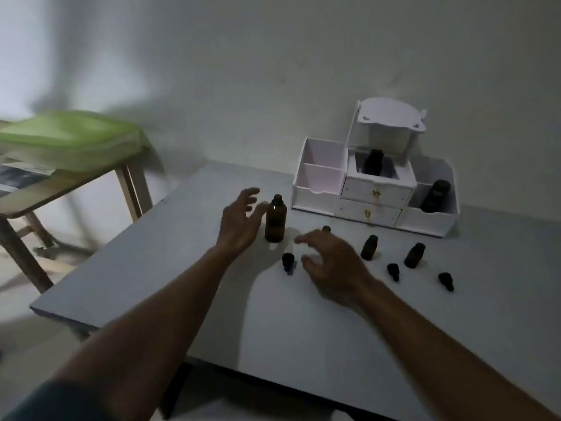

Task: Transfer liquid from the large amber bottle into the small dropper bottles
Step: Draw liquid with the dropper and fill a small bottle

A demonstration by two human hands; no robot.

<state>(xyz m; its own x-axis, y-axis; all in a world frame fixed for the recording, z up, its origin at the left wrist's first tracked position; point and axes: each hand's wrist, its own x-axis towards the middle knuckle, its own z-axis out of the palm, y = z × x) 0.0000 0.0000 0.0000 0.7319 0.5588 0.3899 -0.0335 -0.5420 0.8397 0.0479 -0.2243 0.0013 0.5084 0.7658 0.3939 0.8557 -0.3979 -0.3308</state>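
The large amber bottle (275,219) stands upright with its cap on, mid-table. My left hand (241,221) hovers just left of it, fingers spread, holding nothing. My right hand (331,260) is open over the table right of the bottle, partly hiding a small bottle (326,229) behind it. Two small dropper bottles (369,247) (414,255) stand upright further right. Three black dropper caps lie on the table: one (287,262) between my hands, two others (393,271) (446,281) near the small bottles.
A white desk organizer (375,194) with two drawers stands at the back by the wall, holding a dark bottle (373,161) in its middle bay and another (434,196) in its right bin. A wooden stool (69,165) with a green cover stands left of the grey table (170,268).
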